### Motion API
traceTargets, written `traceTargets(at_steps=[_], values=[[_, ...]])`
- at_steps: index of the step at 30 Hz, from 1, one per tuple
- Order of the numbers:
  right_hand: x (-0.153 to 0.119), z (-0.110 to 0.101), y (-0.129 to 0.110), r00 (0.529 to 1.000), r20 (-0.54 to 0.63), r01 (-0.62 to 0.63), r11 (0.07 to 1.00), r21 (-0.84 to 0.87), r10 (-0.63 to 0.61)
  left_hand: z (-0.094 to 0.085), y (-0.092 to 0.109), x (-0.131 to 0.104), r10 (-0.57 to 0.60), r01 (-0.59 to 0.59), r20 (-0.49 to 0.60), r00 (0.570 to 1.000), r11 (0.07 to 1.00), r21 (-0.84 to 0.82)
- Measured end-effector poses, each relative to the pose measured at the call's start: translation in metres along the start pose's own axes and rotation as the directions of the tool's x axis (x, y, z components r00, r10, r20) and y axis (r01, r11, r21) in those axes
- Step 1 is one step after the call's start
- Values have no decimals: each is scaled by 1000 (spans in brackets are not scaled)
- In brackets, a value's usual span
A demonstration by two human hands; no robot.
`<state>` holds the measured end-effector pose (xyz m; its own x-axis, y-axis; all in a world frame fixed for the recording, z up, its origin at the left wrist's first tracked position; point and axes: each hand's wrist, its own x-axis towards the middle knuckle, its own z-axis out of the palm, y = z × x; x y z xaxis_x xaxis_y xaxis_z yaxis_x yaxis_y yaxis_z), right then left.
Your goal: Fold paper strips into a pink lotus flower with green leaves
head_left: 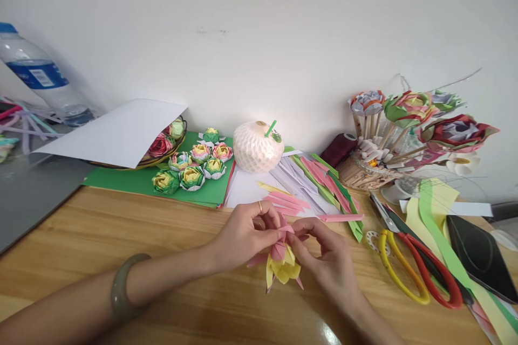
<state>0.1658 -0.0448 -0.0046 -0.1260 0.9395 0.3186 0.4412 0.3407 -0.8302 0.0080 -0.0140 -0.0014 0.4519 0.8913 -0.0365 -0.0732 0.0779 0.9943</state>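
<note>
Between my two hands, above the wooden table's front part, is a folded paper flower (284,268) with yellow petals in the middle and pink pieces around them. My left hand (250,234), with a ring on one finger, pinches a pink piece at the flower's top from the left. From the right, my right hand (326,250) pinches the same pink part, thumb and forefinger close to my left fingertips. A few pink points stick out below and to the left of the yellow petals. The part of the flower behind my fingers is hidden.
Finished paper flowers (192,177) sit on green paper (121,179) at the left. Behind my hands are a white round ornament (259,146) and folded paper strips (297,180). Scissors (421,264), a dark phone (481,253) and a basket of flowers (366,171) stand right; a bottle (40,78) leans left.
</note>
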Motion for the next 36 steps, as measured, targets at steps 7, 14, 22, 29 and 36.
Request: traceTargets(at_steps=[7, 14, 22, 29, 36], values=[[-5, -2, 7, 979, -9, 195, 958, -209, -202, 1, -5, -6, 63, -63, 1, 998, 996, 62], [-2, -3, 12, 935, 34, 347, 885, -310, -354, 1, -11, -4, 149, -144, -37, 988, 984, 107], [-2, -6, 8, 902, 4, 408, 849, -335, -432, 1, -7, -2, 110, -110, -7, 994, 993, 46], [2, -9, 9, 868, 21, 460, 787, -412, -496, -6, -4, 6, -85, 97, 107, 991, 989, -116], [2, -13, 4, 863, -85, 399, 775, -491, -498, -6, -6, 4, 158, -152, -76, 985, 985, 81]])
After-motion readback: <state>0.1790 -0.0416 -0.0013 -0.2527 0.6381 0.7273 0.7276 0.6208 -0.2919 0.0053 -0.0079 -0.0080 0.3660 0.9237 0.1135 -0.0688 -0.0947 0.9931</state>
